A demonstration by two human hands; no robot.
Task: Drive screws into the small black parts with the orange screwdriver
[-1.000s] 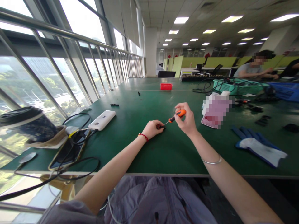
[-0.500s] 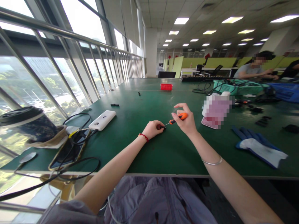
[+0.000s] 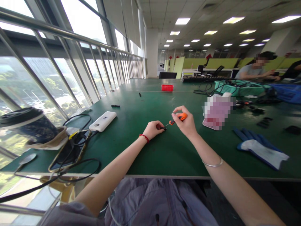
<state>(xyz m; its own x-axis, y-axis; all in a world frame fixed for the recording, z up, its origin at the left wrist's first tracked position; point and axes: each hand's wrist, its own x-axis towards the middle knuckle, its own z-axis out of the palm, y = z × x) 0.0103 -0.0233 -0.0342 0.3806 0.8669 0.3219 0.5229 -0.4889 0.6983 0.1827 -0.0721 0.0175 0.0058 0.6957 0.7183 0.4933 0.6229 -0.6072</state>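
Observation:
My left hand (image 3: 153, 129) rests near the middle of the green table (image 3: 150, 157), its fingers pinched on a small black part (image 3: 163, 128). What kind of part it is I cannot make out, since the fingers hide some of it. An orange and black screwdriver (image 3: 181, 117) is in my right hand (image 3: 187, 124), with the fingers closed around its handle. The thin metal shaft points down and left, and its tip meets the black part or lies very close to it.
On the left lie a white power bank (image 3: 103, 121), a phone (image 3: 70, 150) with cables and a lidded cup (image 3: 28, 125). A red bin (image 3: 167, 88) stands further back. To the right are a blue and white glove (image 3: 263, 149), a pink blurred item (image 3: 217, 113) and a green basket (image 3: 244, 89). A person (image 3: 254, 70) sits beyond.
My right hand and the screwdriver have shifted slightly left and down. The black part and my left hand have barely moved.

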